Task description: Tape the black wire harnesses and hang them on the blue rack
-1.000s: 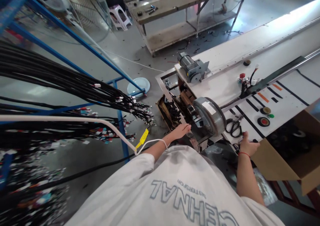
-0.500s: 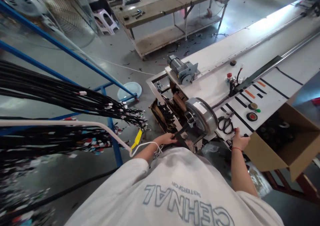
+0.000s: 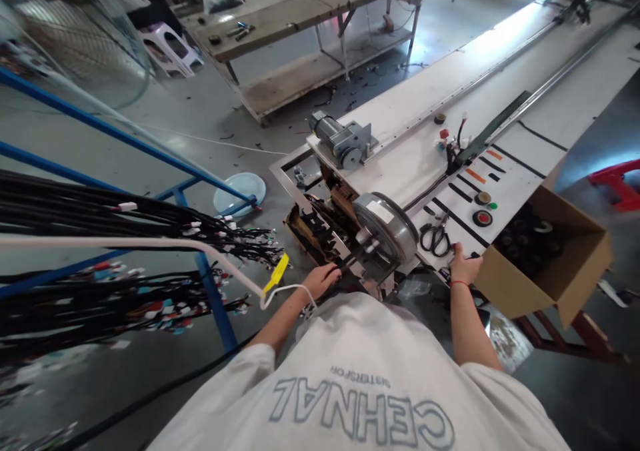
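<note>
Our left hand (image 3: 320, 282) has drawn off the metal frame's (image 3: 289, 190) edge since a second ago; a dark strip (image 3: 353, 258) now spans from it to the grey wheel (image 3: 387, 228). Fingers there look curled around the strip's end. Wheel sits at the left end of the tabletop (image 3: 400, 163). Our right hand (image 3: 465, 269) is at the near left corner, just beside the black-handled scissors (image 3: 436, 238); fingers partly bent, but what they grip, if anything, we cannot tell. Along the near edge: red-centred tape roll (image 3: 483, 218), open carton (image 3: 515, 291) just outside.
</note>
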Motion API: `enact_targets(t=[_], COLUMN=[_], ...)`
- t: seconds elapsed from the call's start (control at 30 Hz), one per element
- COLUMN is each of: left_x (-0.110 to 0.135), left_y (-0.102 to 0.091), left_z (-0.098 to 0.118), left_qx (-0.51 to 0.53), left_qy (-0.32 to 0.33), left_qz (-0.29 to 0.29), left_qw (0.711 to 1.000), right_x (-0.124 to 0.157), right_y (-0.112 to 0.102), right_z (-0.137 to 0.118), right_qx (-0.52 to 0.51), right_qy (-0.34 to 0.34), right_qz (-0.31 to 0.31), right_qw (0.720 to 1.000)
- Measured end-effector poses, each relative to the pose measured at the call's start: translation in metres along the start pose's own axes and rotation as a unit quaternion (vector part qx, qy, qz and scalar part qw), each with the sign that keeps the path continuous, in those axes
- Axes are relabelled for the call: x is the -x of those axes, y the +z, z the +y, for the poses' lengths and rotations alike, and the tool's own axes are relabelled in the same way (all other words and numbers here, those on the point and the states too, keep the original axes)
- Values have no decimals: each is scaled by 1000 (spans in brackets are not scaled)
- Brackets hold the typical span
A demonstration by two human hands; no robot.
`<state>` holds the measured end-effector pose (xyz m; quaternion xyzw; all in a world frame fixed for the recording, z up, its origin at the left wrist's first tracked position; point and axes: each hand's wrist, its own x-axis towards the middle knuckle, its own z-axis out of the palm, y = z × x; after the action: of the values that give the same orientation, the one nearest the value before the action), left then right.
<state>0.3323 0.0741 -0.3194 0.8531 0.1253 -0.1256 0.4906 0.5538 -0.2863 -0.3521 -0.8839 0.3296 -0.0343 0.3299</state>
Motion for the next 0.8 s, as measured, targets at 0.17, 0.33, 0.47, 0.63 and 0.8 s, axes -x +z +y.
enact_targets(t=[0.17, 0.33, 0.47, 0.63, 0.8], left_x=[-12, -27, -37, -43, -52], left_y=[7, 14, 14, 14, 22], left_z=[22, 31, 33, 33, 33], left_qx=[-7, 13, 40, 104, 238], left_qy=[23, 20, 24, 1, -47], left_qz=[6, 23, 21, 26, 14], left_qw=[1000, 999, 999, 994, 970], right_x=[-2, -3, 0, 8, 36], right_y=[2, 3, -2, -16, -9], right_z=[3, 5, 1, -38, -134], right_qx=[0, -5, -5, 38, -92], right_qy=[-3, -9, -5, -170, -344], right_qz=[4, 0, -18, 58, -223], right_qw=[1000, 1000, 1000, 983, 907])
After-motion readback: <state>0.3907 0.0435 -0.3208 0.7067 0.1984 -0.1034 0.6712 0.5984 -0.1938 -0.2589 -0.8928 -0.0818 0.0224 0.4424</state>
